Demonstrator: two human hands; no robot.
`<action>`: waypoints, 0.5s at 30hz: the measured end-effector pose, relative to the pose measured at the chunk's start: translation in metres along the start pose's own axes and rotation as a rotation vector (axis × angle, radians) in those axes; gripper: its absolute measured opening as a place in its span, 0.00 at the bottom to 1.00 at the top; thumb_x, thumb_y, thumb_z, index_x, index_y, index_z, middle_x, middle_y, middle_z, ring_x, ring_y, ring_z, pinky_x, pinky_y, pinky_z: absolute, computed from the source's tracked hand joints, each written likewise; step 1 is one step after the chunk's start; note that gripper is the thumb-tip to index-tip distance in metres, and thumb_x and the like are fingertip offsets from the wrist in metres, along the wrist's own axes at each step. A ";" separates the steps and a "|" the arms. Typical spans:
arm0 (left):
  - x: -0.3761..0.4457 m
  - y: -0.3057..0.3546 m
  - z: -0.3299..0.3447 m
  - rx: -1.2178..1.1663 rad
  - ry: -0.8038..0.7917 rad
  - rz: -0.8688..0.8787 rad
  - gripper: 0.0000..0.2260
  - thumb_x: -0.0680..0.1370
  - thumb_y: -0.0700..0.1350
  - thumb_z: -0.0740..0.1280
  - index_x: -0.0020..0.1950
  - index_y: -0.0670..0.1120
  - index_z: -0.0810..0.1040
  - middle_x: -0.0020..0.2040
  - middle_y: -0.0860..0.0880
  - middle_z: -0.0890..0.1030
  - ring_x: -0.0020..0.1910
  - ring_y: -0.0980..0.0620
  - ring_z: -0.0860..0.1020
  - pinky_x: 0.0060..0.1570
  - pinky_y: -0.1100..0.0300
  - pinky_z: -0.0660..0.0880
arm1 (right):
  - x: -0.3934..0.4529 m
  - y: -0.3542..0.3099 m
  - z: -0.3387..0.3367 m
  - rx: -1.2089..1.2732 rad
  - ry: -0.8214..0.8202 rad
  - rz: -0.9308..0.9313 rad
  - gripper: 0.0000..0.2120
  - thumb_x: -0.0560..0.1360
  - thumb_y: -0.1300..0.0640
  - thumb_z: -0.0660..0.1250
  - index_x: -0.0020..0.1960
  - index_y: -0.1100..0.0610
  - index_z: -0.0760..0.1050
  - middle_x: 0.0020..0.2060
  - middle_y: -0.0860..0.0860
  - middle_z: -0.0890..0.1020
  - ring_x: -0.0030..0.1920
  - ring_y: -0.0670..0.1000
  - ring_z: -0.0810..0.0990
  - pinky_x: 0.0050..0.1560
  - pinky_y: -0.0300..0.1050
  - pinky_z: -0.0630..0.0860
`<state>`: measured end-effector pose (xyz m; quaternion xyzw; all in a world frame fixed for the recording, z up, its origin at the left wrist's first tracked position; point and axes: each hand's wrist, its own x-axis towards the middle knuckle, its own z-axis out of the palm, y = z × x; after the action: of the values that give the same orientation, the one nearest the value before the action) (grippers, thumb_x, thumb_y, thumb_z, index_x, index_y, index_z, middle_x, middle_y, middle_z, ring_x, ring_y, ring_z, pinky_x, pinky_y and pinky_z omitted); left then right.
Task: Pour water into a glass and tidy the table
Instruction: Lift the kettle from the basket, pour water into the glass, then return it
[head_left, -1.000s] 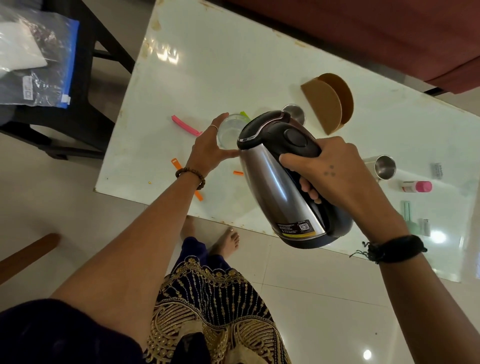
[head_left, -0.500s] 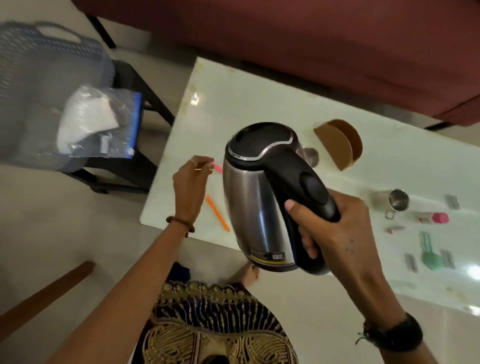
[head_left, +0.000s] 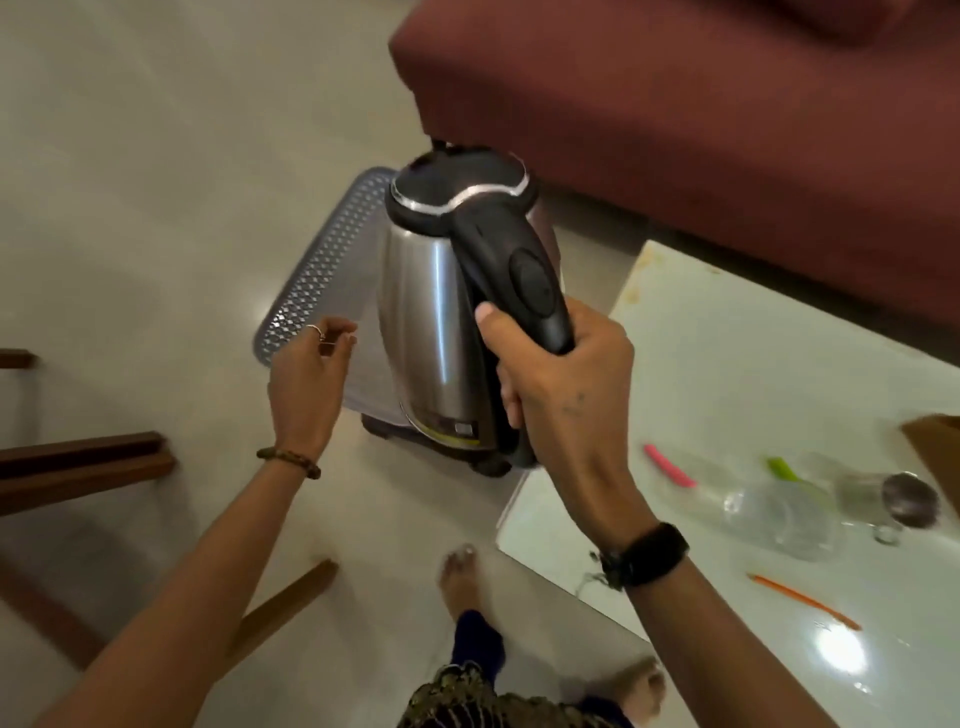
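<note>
My right hand (head_left: 561, 384) grips the black handle of a steel electric kettle (head_left: 436, 332), held upright in the air left of the table, above a grey perforated tray (head_left: 317, 270) on a dark stool. My left hand (head_left: 306, 379) hovers beside the kettle, empty, with fingers loosely curled. A clear glass (head_left: 779, 514) stands on the white table (head_left: 727, 364) at the right, blurred. Whether it holds water I cannot tell.
On the table lie a pink strip (head_left: 670, 466), a green strip (head_left: 782, 469), an orange strip (head_left: 805, 600) and a small steel cup (head_left: 906, 499). A brown holder (head_left: 935, 447) sits at the right edge. A maroon sofa (head_left: 727, 130) stands behind. Wooden furniture legs (head_left: 78, 462) are at the left.
The kettle has gone from tilted over the glass to upright and has moved left, off the table, towards the grey tray. My left hand let go of the glass and followed leftwards.
</note>
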<state>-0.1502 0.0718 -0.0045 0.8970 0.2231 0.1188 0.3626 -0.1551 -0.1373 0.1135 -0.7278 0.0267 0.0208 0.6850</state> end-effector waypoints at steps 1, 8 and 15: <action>0.010 -0.014 -0.004 0.068 0.015 -0.010 0.08 0.76 0.41 0.62 0.52 0.46 0.78 0.49 0.46 0.82 0.49 0.47 0.79 0.48 0.57 0.73 | 0.011 0.003 0.018 0.011 0.009 -0.015 0.12 0.69 0.52 0.69 0.32 0.58 0.72 0.23 0.60 0.73 0.23 0.57 0.71 0.25 0.47 0.73; 0.083 -0.093 -0.016 0.284 -0.025 -0.136 0.20 0.76 0.37 0.58 0.68 0.45 0.66 0.67 0.43 0.73 0.64 0.42 0.71 0.53 0.50 0.71 | 0.072 0.051 0.159 0.085 0.140 0.023 0.07 0.71 0.56 0.70 0.37 0.57 0.75 0.24 0.48 0.73 0.26 0.47 0.71 0.25 0.42 0.71; 0.107 -0.128 -0.014 0.172 -0.068 -0.240 0.18 0.75 0.34 0.57 0.60 0.46 0.76 0.57 0.42 0.81 0.54 0.42 0.78 0.52 0.53 0.74 | 0.072 0.098 0.230 0.107 0.214 0.000 0.07 0.71 0.52 0.68 0.44 0.55 0.72 0.30 0.40 0.75 0.30 0.38 0.74 0.32 0.31 0.72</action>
<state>-0.1026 0.2134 -0.0791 0.8951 0.3260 0.0247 0.3032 -0.0888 0.0855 -0.0031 -0.6884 0.1008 -0.0585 0.7159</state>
